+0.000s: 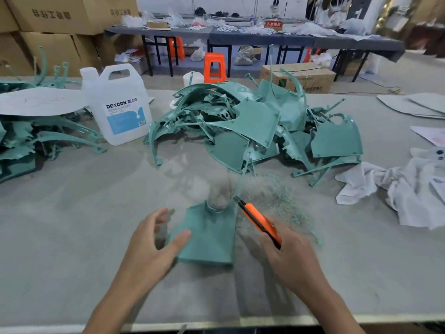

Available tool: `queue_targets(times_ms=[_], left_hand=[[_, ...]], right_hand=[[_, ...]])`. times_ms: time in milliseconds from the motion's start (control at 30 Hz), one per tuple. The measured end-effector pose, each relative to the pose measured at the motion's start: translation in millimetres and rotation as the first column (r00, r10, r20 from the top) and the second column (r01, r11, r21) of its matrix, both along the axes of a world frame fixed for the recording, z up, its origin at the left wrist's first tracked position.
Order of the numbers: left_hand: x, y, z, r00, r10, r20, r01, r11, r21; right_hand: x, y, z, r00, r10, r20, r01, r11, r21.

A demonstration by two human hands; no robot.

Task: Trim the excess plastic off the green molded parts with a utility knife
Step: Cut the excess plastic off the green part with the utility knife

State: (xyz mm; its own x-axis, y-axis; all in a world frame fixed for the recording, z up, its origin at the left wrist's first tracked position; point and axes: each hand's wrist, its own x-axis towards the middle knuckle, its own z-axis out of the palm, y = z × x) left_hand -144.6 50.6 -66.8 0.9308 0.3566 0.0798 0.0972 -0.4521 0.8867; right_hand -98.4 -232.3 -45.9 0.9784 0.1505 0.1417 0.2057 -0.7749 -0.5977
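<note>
A flat green molded part lies on the grey table in front of me, blurred at its far notched edge. My left hand is at its left side, thumb resting on the part and fingers spread and blurred above the table. My right hand grips an orange utility knife, its black tip close to the part's upper right corner. Green shavings are scattered on the table just right of the part.
A large heap of green molded parts fills the table's middle. More green parts sit at the left under a grey sheet. A white DEXCON jug stands beside them. White rags lie at right.
</note>
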Motion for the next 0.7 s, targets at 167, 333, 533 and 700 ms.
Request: queue_targets(times_ms=[167,333,533,700], left_hand=[[19,-29,-1,0.995,-0.083,-0.061,0.103,0.805,0.584],[33,-52,-14,0.966,-0.012,-0.259,0.192,0.705,0.683],[31,-52,-19,0.961,-0.002,-0.276,0.199,0.698,0.688],[32,-53,-19,0.959,-0.005,-0.283,0.203,0.708,0.677]], right_hand=[[-5,19,6,0.991,0.129,-0.048,-0.130,0.991,-0.030],[-12,31,2,0.984,0.158,-0.083,-0.166,0.980,-0.105],[-10,34,2,0.995,0.096,-0.003,-0.095,0.980,-0.172],[-12,37,3,0.989,0.145,0.017,-0.141,0.982,-0.126]])
